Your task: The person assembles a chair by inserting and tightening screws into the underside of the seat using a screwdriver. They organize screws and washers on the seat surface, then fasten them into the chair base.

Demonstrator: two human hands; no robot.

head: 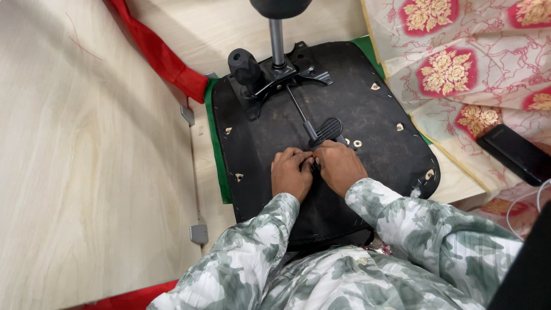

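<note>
Two hands meet on the black underside of an upturned chair seat (367,109) that lies flat on a pale wooden worktop (86,161). The left hand (291,172) and the right hand (338,166) press together at their fingertips, fingers curled down onto the black fabric; something small and dark sits pinched between them, but what it is I cannot tell. Both hands are closed around that spot, knuckles up, touching each other.

Just beyond the right hand's fingers lies the ribbed black paddle (327,129) of a lever, its thin rod running away to the metal mechanism plate (281,72) bolted to the seat. A black knob (244,66) sticks out of that plate, beyond the left hand, and a grey gas cylinder (277,34) rises from it farther off. Small pale holes dot the seat around the hands.

A strip of green fabric (213,149) shows under the seat's edge, out past the left hand, and red cloth (163,57) lies farther away on that side. Well off to the right hand's side spreads a cream cloth with red and gold flowers (453,63), and on it a flat black rectangular device (513,152). Both sleeves (396,218) are grey-green and white patterned.
</note>
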